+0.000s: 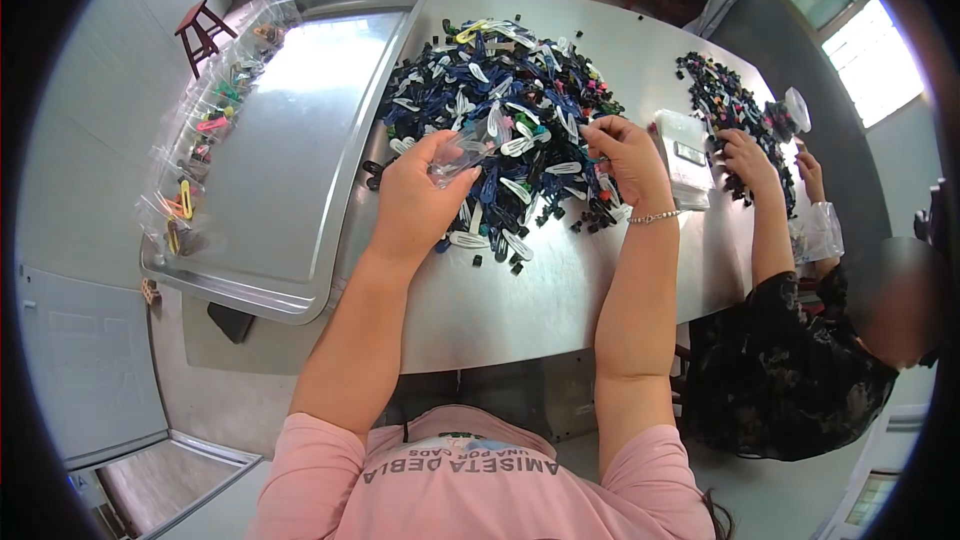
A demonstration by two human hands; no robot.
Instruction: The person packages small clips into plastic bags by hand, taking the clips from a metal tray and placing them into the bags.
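My left hand [412,195] grips a clear plastic bag [462,154] between thumb and fingers, over the near left side of a big heap of snap hair clips [540,90]. The clips are mostly navy, black and white, with a few yellow, green and pink ones. My right hand [632,162], with a bracelet at the wrist, is held at the heap's right side. Its thumb and forefinger are pinched together; what is between them is too small to make out. Just right of that hand lies a stack of clear bags [672,130].
A large metal tray [300,150] lies on the left, with filled clear bags [210,125] along its far left edge. At right, a co-worker's hand [748,160] reaches into a second heap of clips [725,85]. A small dark-framed object [690,153] rests on the bag stack.
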